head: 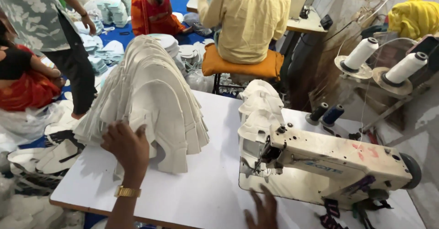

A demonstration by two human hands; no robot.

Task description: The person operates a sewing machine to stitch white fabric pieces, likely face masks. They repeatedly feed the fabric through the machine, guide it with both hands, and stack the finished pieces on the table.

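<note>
While the left hand rests, fingers released, on the tall stack of off-white cut fabric pieces, the right hand lies flat and released on the white desk.

The left hand is bare, and a shiny gold watch with a metal band sits on its wrist. No sleeve shows on that arm (it is bare all the way down). The right hand is bare too, with no ring or band showing.

Right hand cut off by the bottom edge, blurred
</note>
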